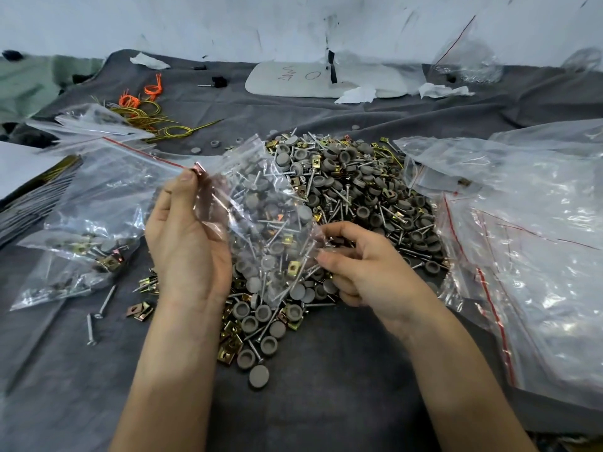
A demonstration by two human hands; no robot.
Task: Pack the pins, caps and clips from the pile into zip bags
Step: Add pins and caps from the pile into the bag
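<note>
Left hand [186, 243] is pinching the top edge of a clear zip bag [254, 190] between thumb and curled fingers, holding it up over the pile [365, 197]. Right hand [362, 272] is gripping the bag's lower edge with fingertips bunched; whether it is also holding any pins I cannot tell. The pile is showing straight through the plastic, so it is unclear whether this bag is holding anything yet.

By my reading, the step in hand is opening or readying 1 bag for filling. Several filled bags [81, 252] are lying to the left and a stack of empty bags [538, 256] is waiting on the right, while the pile is looking large, so the job seems far from done.

The next move is probably calling for the mouth to be spread wide by the left hand, freeing the right to gather pins [106, 300], caps [259, 376] and clips [140, 309] from the grey cloth [326, 402] and drop them in.
</note>
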